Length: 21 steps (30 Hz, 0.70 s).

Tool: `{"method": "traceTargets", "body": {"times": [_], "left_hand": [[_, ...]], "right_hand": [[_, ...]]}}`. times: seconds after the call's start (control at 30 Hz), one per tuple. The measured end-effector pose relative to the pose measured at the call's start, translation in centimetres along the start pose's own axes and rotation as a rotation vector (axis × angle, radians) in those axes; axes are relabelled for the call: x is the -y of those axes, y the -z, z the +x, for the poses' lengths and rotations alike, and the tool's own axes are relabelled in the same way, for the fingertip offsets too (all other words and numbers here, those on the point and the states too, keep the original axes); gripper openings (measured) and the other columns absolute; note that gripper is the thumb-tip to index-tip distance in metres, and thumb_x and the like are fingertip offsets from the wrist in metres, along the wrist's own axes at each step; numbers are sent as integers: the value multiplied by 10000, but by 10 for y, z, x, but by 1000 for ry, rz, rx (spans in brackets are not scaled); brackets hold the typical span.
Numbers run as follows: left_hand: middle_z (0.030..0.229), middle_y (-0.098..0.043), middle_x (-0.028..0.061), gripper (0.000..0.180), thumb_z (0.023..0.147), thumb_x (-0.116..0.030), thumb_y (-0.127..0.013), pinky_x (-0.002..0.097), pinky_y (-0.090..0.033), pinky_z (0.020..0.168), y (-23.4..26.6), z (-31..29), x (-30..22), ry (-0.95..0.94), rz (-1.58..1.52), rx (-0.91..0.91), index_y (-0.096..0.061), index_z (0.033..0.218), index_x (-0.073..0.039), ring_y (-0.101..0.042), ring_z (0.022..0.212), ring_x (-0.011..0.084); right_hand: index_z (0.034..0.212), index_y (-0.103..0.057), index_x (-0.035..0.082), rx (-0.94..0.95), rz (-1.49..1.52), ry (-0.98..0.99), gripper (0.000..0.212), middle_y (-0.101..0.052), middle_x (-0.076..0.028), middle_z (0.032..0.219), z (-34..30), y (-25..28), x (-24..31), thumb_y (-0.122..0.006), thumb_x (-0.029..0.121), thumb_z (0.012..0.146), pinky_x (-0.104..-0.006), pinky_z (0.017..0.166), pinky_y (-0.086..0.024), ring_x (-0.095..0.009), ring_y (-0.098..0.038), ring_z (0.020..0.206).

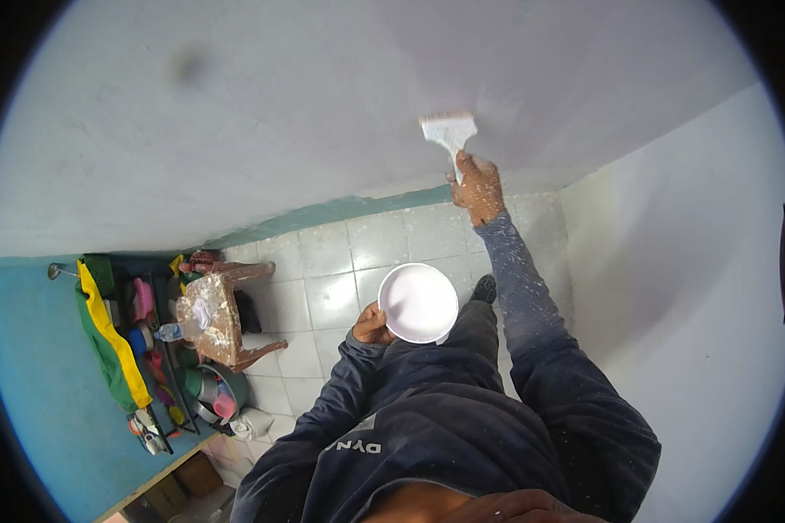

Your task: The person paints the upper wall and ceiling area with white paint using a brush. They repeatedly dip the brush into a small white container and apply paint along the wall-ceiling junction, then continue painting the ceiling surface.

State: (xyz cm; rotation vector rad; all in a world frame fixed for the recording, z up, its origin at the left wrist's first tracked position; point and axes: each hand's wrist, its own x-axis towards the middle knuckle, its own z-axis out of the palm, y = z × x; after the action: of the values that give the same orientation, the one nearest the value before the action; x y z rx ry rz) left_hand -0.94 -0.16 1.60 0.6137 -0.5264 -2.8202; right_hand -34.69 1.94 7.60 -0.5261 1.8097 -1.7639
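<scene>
My right hand (480, 190) is closed round the handle of a wide white paintbrush (450, 131), raised in front of me. The brush's bristle edge is against or very near the pale wall (323, 113); I cannot tell which. White specks cover that hand and sleeve. At waist height, my left hand (372, 326) grips the left side of a round white tub (419, 303), thumb at the rim. Pale, whitish paint shows inside the tub. Part of the left hand's fingers is hidden under it.
A paint-spattered brown stool (211, 318) stands at the left with a plastic bottle (169, 332) and a cloth on it. Behind it are a rack (113, 336) with green and yellow cloth, and basins (222, 392). Another white wall (672, 288) rises at right; the floor is tiled (327, 301).
</scene>
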Motion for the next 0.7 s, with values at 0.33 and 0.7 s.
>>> {"method": "traceTargets", "body": {"times": [0.33,0.7], "left_hand": [[1322,-554,206,804,819,-335,-771,470,-462,1026,18,-8,0,73,100,-89,-397,1415,54,-566,1213,336],[1332,-545,190,887,784,-396,-807,448,-467,1008,11,-4,-4,92,154,-114,-384,1428,42,-562,1207,316]], "right_hand": [[1121,-599,5,-115,-65,172,477,-551,-2,722,10,1,-44,-505,460,1017,-206,411,-332,-56,-393,458],[1120,-608,-1,-46,3,30,461,-555,0,731,-6,13,-25,-499,438,1024,-216,398,-309,-50,-387,446]]}}
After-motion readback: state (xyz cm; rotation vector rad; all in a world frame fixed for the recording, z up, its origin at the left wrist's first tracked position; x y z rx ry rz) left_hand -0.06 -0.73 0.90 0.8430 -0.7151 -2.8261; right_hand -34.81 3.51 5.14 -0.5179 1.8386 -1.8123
